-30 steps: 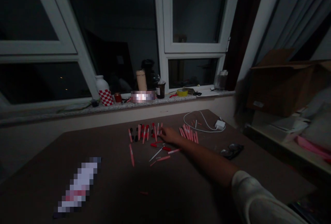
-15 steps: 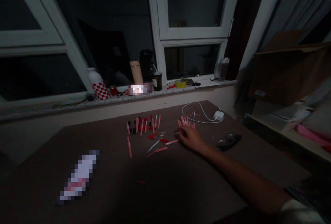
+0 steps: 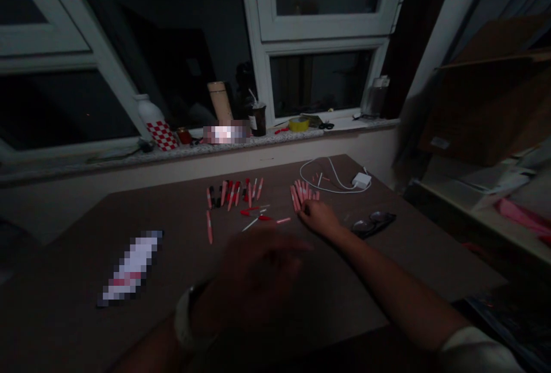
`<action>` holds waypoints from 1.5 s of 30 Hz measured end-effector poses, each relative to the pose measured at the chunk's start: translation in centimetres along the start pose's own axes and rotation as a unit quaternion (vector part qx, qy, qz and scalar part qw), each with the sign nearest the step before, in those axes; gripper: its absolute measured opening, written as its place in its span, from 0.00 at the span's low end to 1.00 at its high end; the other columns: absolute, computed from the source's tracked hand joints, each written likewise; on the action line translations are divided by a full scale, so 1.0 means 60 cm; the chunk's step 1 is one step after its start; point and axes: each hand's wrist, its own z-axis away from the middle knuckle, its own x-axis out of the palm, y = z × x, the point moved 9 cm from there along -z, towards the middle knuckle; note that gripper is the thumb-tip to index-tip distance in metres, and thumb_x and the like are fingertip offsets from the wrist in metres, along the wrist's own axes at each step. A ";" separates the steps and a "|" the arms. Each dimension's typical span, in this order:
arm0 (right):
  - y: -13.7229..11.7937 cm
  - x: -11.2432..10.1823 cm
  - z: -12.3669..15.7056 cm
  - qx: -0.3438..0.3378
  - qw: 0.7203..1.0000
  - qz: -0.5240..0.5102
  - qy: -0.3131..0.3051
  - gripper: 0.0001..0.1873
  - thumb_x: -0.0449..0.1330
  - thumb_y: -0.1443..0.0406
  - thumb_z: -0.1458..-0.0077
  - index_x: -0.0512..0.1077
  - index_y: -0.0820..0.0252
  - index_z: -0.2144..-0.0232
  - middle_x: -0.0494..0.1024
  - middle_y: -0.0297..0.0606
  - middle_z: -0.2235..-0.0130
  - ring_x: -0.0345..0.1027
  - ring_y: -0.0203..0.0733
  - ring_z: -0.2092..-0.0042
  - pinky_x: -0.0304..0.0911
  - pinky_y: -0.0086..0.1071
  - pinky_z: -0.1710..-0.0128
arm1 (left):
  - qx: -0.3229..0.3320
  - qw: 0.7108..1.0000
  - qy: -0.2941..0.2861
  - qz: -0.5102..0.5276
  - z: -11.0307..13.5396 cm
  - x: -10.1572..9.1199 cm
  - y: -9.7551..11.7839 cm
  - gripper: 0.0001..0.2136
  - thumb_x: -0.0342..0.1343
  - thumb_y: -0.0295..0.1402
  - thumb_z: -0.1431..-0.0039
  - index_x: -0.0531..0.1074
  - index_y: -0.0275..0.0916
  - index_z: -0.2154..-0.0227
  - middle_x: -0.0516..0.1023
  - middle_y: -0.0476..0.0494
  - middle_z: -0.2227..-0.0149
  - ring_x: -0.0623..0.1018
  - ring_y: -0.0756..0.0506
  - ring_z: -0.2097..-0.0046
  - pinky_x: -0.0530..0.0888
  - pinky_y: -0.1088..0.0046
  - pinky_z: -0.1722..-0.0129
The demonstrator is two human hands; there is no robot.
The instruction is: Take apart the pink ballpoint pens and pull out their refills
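Pink pens fan out on the brown table, past my blurred left hand, partly behind my right hand — whether either grips anything, I cannot tell — and neatening them seems the step, next calling for light touches.

The bunched pens are pink, the table brown, the bottle white with red checks.
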 end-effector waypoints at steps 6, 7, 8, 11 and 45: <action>-0.023 0.005 0.002 -0.002 0.996 0.086 -0.015 0.18 0.52 0.60 0.37 0.76 0.67 0.58 0.80 0.56 0.57 0.75 0.53 0.55 0.63 0.38 0.56 | -0.040 0.995 -0.066 -0.067 -0.003 0.070 -0.114 0.07 0.54 0.32 0.35 0.75 0.39 0.58 0.76 0.47 0.67 0.74 0.49 0.66 0.70 0.72 0.66; -0.027 0.005 0.001 -0.004 0.995 0.098 -0.016 0.19 0.51 0.60 0.37 0.76 0.68 0.57 0.80 0.57 0.56 0.74 0.54 0.54 0.64 0.39 0.55 | -0.046 0.993 -0.068 -0.080 0.007 0.073 -0.131 0.07 0.54 0.31 0.35 0.75 0.39 0.58 0.77 0.46 0.66 0.75 0.48 0.65 0.70 0.72 0.65; -0.031 0.006 0.000 -0.007 0.994 0.108 -0.018 0.19 0.51 0.61 0.37 0.76 0.69 0.56 0.79 0.58 0.55 0.74 0.55 0.53 0.64 0.39 0.54 | -0.051 0.992 -0.072 -0.086 0.018 0.074 -0.146 0.07 0.54 0.31 0.36 0.75 0.39 0.58 0.77 0.46 0.66 0.75 0.48 0.65 0.70 0.72 0.65; -0.043 0.010 -0.004 -0.014 0.991 0.130 -0.025 0.20 0.51 0.62 0.37 0.75 0.71 0.53 0.78 0.60 0.52 0.71 0.57 0.48 0.62 0.41 0.50 | -0.072 0.987 -0.096 -0.107 0.051 0.073 -0.180 0.08 0.54 0.31 0.36 0.75 0.40 0.57 0.77 0.47 0.66 0.75 0.48 0.66 0.70 0.73 0.65; -0.225 0.054 0.123 -0.327 0.933 -0.152 0.006 0.05 0.56 0.65 0.37 0.71 0.59 0.61 0.76 0.44 0.61 0.68 0.47 0.58 0.64 0.38 0.59 | -0.167 0.986 -0.008 0.016 0.129 0.058 -0.252 0.14 0.51 0.39 0.32 0.75 0.42 0.51 0.79 0.42 0.52 0.77 0.42 0.50 0.72 0.63 0.47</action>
